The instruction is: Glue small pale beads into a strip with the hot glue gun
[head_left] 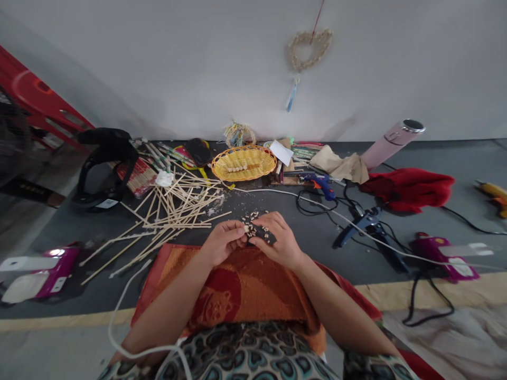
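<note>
A head camera looks down on nearby hands [282, 240] and forward across the table [467, 158] to the wall [178, 68].

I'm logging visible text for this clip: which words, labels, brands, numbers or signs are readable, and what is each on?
No text is readable.
White label on the black strapped gear: too small.
Pale marks on the dark bar at far left: too blurred.
Red-and-white packet: any print is too blurred.
White patch on the left magenta device: no lettering discernible.
</note>
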{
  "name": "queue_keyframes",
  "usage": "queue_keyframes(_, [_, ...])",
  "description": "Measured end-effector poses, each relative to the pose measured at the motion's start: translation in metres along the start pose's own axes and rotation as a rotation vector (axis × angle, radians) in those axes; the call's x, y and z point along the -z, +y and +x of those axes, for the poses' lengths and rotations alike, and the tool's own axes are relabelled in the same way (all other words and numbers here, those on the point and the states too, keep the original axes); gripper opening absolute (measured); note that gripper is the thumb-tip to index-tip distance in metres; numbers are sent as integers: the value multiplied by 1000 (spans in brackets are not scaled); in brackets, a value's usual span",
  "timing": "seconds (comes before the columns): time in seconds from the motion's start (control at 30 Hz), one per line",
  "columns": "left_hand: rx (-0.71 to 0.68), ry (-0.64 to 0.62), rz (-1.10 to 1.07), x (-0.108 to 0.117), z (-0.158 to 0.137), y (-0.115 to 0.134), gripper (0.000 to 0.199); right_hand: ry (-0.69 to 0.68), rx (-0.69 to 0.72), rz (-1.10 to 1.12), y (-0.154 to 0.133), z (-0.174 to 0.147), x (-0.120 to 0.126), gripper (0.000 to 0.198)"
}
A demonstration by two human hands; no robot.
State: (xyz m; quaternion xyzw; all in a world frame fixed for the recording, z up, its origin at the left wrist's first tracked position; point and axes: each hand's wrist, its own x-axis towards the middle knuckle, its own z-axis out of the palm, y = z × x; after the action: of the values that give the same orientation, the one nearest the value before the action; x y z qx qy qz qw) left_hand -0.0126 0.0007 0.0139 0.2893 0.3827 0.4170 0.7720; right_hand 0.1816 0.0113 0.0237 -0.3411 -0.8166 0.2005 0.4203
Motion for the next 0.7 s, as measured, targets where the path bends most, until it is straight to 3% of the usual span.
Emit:
queue_keyframes(0.37, [-61, -10, -49, 2, 1, 3, 19, 97, -112, 13, 5, 0, 7, 14])
queue_keyframes(0.7, [-175, -47, -207, 7, 0, 9, 20, 208, -297, -56, 29, 1, 20, 13])
